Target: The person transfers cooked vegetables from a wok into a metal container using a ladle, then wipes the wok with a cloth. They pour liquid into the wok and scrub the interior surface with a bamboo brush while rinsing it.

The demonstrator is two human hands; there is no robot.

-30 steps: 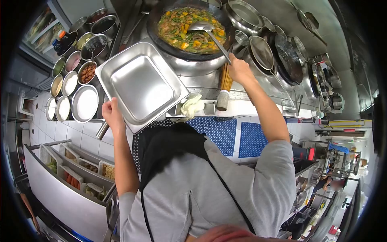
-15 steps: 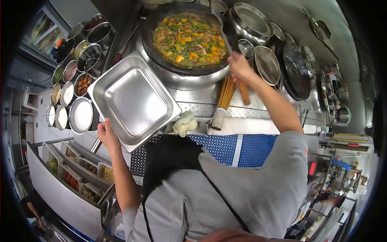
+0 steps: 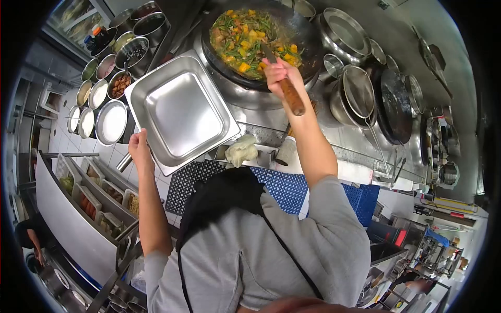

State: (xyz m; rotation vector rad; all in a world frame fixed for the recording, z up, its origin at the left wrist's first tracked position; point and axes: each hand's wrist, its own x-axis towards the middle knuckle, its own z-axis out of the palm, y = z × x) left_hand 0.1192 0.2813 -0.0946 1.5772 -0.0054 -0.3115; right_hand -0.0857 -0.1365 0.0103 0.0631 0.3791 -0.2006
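My left hand [image 3: 140,151] is closed on the lower left rim of an empty, deep steel food pan [image 3: 182,112], which is tilted beside the wok. My right hand [image 3: 282,77] grips a wok ladle [image 3: 292,99] by its wooden handle. The ladle's metal shaft runs down into the wok [image 3: 308,36], and its head is mostly hidden in the food. A stew of orange chunks and green beans [image 3: 245,39] fills the wok's left and middle, with some dark wok wall bare at the right.
Bowls of seasonings [image 3: 111,122] stand at the left above a drawer of vegetables [image 3: 94,203]. A crumpled cloth [image 3: 241,151] and a bamboo brush [image 3: 286,152], partly behind my right arm, lie at the counter's front. Strainers [image 3: 359,91] and pots stand right. Another person's arm [image 3: 35,242] shows at far left.
My right hand has swung left and over the wok with the ladle. The food has shifted left, baring the wok's right side. My left hand still holds the pan; the view has shifted slightly.
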